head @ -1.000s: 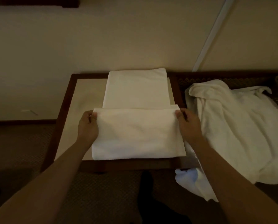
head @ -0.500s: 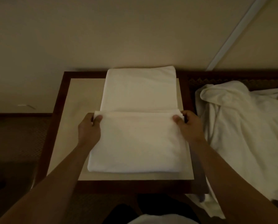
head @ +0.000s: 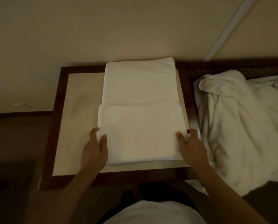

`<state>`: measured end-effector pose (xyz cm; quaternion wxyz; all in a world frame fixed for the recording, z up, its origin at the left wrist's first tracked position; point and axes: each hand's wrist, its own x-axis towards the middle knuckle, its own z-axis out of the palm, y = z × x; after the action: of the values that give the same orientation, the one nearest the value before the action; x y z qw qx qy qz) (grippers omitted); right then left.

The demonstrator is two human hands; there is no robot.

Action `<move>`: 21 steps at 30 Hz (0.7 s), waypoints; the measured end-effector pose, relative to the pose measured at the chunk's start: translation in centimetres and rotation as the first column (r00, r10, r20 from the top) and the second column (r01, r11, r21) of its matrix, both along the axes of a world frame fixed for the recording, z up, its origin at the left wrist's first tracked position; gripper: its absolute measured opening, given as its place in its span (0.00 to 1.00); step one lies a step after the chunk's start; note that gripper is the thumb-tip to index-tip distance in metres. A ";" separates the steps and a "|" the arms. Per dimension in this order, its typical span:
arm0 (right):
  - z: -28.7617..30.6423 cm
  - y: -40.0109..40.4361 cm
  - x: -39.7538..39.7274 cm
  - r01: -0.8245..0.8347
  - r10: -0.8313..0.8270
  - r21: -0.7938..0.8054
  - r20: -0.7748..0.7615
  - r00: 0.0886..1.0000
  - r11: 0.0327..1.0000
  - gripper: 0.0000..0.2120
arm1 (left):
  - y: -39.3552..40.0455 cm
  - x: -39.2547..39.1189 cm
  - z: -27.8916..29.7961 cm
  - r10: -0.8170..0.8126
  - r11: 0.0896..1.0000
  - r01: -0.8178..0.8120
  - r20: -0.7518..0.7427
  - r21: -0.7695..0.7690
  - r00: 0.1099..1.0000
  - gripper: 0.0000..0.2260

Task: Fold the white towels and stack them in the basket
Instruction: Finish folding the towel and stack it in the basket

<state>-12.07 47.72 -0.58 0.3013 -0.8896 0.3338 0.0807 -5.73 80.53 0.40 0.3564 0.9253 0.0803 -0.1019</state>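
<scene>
The left hand (head: 93, 150) is curled over the near left edge of the folded white towel (head: 139, 126), its thumb lying on the top layer and its fingers wrapped round the side, so it pinches the cloth there. The right hand (head: 190, 148) mirrors it at the near right edge: the thumb presses onto the top surface while the fingers hook round the outside of the fold, gripping that edge. Both forearms reach forward from the bottom of the view, angled slightly inward, with the wrists low over the table's front border. The towel lies flat on the pale top of a low table (head: 77, 110) with a dark wooden frame; its nearer half is doubled over on itself, leaving a straight fold line across the middle, and the far half runs out to the back edge of the table against the cream wall (head: 102, 29). Just to the right of the table, a loose heap of unfolded white towels (head: 241, 123) is piled in rumpled folds on a dark patterned surface. The light is dim, and dark patterned carpet (head: 18, 139) shows to the left of the table.
</scene>
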 end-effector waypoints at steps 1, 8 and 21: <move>-0.5 0.3 -0.8 -0.017 0.018 -0.046 0.031 0.999 0.999 0.23 | 0.4 -0.5 -0.3 0.013 1.000 -0.013 0.003 0.002 1.000 0.18; -1.5 1.6 -2.7 0.078 -0.070 -0.031 0.191 0.979 0.996 0.18 | 1.9 -1.7 -1.9 0.048 0.999 -0.048 0.045 -0.009 0.998 0.15; 1.5 8.8 -0.1 -0.324 0.376 -0.309 0.126 0.918 0.894 0.28 | -1.8 -1.4 -0.2 -0.426 0.886 0.330 0.290 0.325 0.857 0.19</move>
<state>-12.18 56.56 0.94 0.1813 -0.9724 0.1467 0.0035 -7.12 78.75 0.18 0.2113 0.9647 -0.1570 0.0090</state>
